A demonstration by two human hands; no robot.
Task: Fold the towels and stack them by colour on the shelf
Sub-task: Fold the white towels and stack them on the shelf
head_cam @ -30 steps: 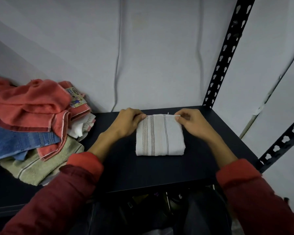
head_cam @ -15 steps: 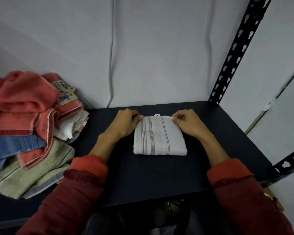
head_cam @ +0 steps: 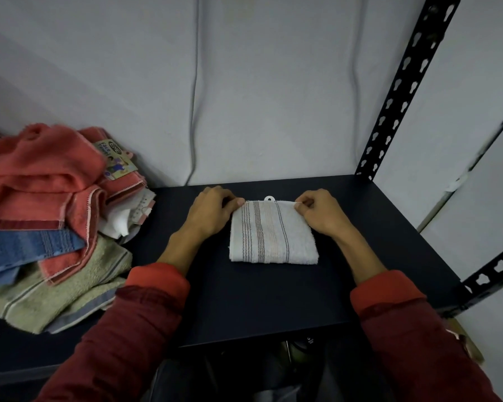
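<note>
A folded white towel (head_cam: pixel 272 231) with thin stripes lies flat on the dark shelf (head_cam: pixel 262 303), nearer the back edge than the front, with a small white tab (head_cam: pixel 269 198) poking out at its far side. The left hand (head_cam: pixel 212 211) pinches the towel's far left corner with curled fingers, and the right hand (head_cam: pixel 321 211) pinches the far right corner the same way, both wrists resting beside the cloth. At the shelf's left end sits a loose heap of unfolded towels (head_cam: pixel 47 221), red on top of blue and pale green, with a printed label (head_cam: pixel 115 161) showing near the back.
</note>
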